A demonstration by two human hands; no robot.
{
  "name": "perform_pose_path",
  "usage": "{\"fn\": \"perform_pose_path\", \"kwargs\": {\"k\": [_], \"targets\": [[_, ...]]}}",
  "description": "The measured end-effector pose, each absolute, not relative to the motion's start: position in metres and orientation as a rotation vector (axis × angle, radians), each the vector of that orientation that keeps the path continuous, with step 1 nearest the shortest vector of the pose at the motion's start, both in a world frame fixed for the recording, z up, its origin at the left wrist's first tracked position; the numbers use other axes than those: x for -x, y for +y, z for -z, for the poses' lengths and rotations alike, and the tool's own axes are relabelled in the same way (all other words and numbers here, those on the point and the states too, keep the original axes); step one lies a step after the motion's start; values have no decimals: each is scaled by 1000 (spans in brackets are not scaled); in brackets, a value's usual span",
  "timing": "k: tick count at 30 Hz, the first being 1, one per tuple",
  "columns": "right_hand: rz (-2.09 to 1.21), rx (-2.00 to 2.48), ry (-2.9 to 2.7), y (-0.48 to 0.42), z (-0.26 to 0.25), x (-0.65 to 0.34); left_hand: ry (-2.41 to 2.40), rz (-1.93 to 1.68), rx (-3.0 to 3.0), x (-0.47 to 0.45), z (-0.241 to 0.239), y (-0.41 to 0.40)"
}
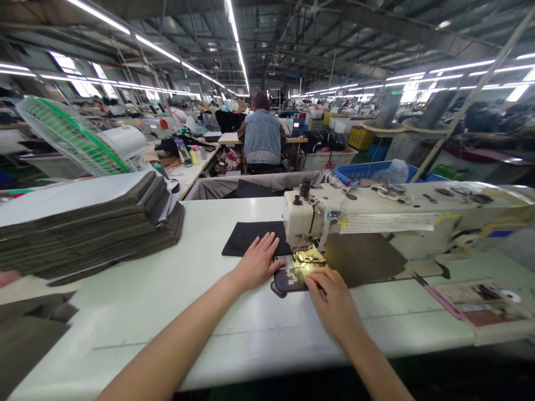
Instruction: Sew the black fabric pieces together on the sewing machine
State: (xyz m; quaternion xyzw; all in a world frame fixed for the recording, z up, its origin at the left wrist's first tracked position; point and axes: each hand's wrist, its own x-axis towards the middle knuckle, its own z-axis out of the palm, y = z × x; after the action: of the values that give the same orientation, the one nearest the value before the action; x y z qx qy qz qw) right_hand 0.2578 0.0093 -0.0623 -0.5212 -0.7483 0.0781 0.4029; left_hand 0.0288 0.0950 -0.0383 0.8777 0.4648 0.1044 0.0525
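My left hand lies flat with its fingers spread, touching the near edge of a black fabric piece just left of the sewing machine. Its thumb reaches to the machine's metal plate. At the right of that plate, below the needle area, my right hand has its fingers curled in, thumb close to forefinger. Whatever sits between those fingertips is too small or hidden to make out. A brass-coloured guide shines under the machine head. Beneath the machine's arm lies a dark grey-brown sheet.
A tall stack of dark cut panels stands on the left of the pale table. Tweezers and a small parts tray sit at the right. Behind are a green-rimmed fan, a blue basket and a seated person.
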Motion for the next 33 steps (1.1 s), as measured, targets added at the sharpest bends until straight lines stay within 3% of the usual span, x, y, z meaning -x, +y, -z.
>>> {"fn": "perform_pose_path", "kwargs": {"k": [10, 21, 24, 29, 33], "targets": [[-254, 1309, -1877, 1, 68, -262, 1486, -457, -2519, -12, 27, 62], [-255, 1296, -1864, 0, 66, -261, 1815, -1440, -1844, 27, 13, 87], [-251, 1300, -1852, 3, 66, -264, 1709, -1245, -2098, 30, 22, 67], [-148, 1373, -1827, 3, 41, -252, 1618, -431, -2704, 9, 16, 18], [-125, 1152, -1927, -6, 21, -203, 1567, -327, -2807, -1, 24, -1]]}}
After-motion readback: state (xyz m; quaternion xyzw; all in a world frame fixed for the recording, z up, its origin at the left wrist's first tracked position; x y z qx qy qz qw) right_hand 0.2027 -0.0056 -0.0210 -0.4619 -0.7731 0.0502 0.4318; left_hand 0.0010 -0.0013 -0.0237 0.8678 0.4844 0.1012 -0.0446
